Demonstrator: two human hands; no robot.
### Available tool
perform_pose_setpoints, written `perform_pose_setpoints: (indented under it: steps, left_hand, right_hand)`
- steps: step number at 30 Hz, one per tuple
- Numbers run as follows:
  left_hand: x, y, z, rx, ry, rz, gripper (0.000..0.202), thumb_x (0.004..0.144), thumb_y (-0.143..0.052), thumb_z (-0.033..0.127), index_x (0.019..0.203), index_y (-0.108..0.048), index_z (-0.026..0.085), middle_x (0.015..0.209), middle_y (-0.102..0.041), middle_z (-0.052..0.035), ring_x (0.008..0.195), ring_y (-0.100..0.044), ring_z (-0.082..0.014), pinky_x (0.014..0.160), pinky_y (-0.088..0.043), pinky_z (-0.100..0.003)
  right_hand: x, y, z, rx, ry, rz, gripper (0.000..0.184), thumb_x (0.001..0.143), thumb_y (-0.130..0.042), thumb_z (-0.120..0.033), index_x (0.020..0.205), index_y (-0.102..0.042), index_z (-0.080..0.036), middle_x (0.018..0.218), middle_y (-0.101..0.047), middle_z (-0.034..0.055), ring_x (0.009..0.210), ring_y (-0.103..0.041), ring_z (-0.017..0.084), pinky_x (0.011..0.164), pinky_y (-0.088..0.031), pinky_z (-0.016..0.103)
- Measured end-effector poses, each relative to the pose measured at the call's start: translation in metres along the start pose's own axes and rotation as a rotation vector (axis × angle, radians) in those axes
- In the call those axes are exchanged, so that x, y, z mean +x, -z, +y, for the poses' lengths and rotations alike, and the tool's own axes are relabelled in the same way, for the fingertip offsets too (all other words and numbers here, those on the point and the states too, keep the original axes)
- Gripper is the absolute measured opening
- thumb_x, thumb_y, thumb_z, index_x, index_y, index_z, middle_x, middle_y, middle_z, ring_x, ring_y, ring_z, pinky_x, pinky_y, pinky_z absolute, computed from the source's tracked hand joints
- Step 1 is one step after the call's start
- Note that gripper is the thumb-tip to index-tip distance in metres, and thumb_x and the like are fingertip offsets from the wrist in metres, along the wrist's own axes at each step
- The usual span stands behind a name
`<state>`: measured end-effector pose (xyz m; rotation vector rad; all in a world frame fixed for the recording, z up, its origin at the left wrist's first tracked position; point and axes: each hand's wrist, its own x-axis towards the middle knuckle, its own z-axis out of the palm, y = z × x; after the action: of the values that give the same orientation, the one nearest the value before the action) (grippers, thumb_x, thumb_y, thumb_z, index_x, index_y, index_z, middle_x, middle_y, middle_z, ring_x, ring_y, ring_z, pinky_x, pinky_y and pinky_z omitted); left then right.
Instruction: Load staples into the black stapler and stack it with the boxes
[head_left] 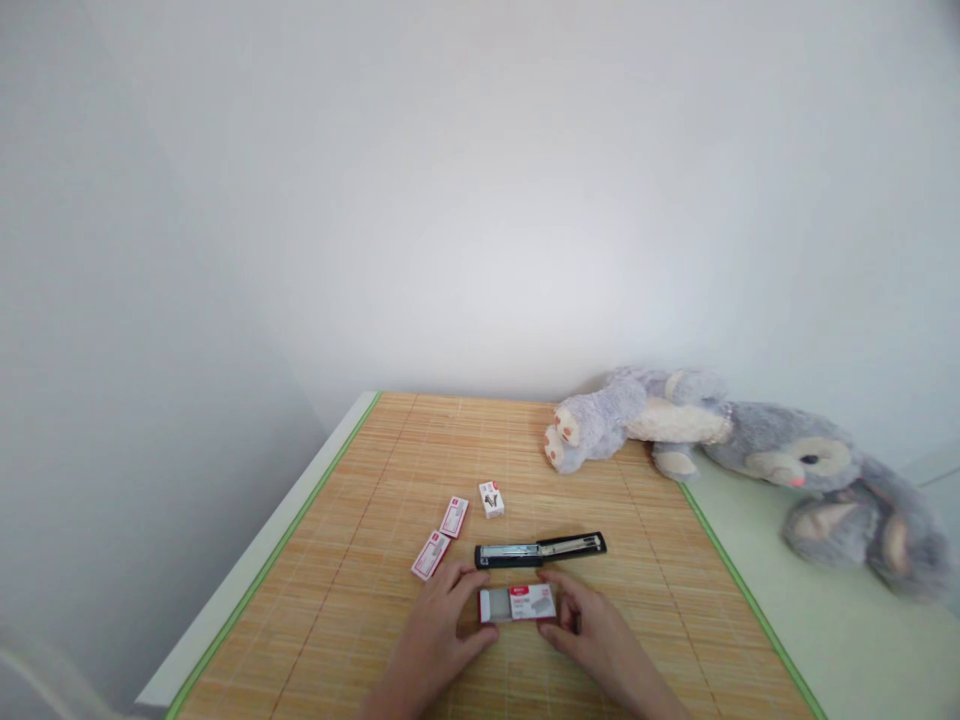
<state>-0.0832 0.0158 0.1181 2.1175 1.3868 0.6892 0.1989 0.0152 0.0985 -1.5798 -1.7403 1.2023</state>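
A white and red staple box (pixel 532 602) lies low in the middle of the mat, its left part showing a pale grey inner tray. My left hand (pixel 442 630) is closed about the left end, thumb at the near corner and forefinger at the far one. At the right end, my right hand (pixel 589 628) pinches the box between thumb and fingers. Just beyond it a black stapler (pixel 510 554) lies opened out flat, with its metal inside facing up. Whether staples lie in the tray I cannot make out.
Two small red and white boxes, a nearer one (pixel 430 555) and a farther one (pixel 454 517), touch at left. A small white box (pixel 491 499) stands behind the stapler. A grey plush rabbit (pixel 679 420) lies across the right back edge of the bamboo mat (pixel 360 620).
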Motion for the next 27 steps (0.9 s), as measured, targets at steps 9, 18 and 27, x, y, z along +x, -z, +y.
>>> perform_pose_setpoints:
  steps: [9,18,27]
  left_hand:
    - [-0.005,-0.014,0.001,0.077,0.034,0.134,0.039,0.089,-0.071,0.042,0.125,-0.065,0.031,0.131,-0.063,-0.0073,0.125,-0.058,-0.0286,0.108,-0.051,-0.048]
    - [-0.001,-0.03,0.01,0.188,0.029,0.2,0.046,0.089,-0.068,0.046,0.132,-0.064,0.03,0.143,-0.058,-0.0092,0.135,-0.052,-0.0326,0.111,-0.047,-0.052]
    - [0.001,-0.033,0.01,0.197,0.064,0.204,0.049,0.096,-0.057,0.046,0.142,-0.055,0.028,0.143,-0.06,-0.0078,0.134,-0.051,-0.029,0.112,-0.043,-0.05]
  right_hand:
    - [-0.001,0.034,0.02,0.281,-0.124,0.143,0.071,0.082,-0.062,-0.068,0.134,-0.053,-0.02,0.062,-0.052,-0.0087,0.045,-0.045,0.014,0.045,-0.034,0.026]
    - [0.018,0.022,-0.029,-0.016,-0.035,0.617,0.062,0.09,-0.053,-0.066,0.13,-0.054,-0.02,0.057,-0.048,-0.0083,0.053,-0.053,0.02,0.057,-0.039,0.031]
    - [0.02,0.007,-0.078,-0.088,-0.014,0.649,0.074,0.088,-0.062,-0.061,0.149,-0.045,-0.025,0.059,-0.048,-0.0086,0.054,-0.055,0.02,0.06,-0.042,0.03]
